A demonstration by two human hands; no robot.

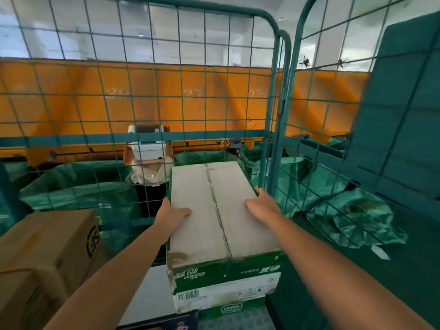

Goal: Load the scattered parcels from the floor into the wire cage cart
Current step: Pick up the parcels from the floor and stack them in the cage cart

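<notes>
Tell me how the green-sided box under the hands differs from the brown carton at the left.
The green-sided box has a pale grey top with a taped centre seam and green printed sides with a barcode; the brown carton is plain brown with a dark round logo. The left hand and right hand grip the green-sided box at its edges; no hand touches the brown carton. The green-sided box shows whole; the frame edge cuts off the brown carton. Both are closed cardboard boxes.

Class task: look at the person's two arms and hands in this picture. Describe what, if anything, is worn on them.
Both forearms are bare right up to the frame's lower edge, with no sleeve showing. The left hand and the right hand have no gloves. No watch, bracelet, ring or strap shows on either wrist or on the fingers in view.
</notes>
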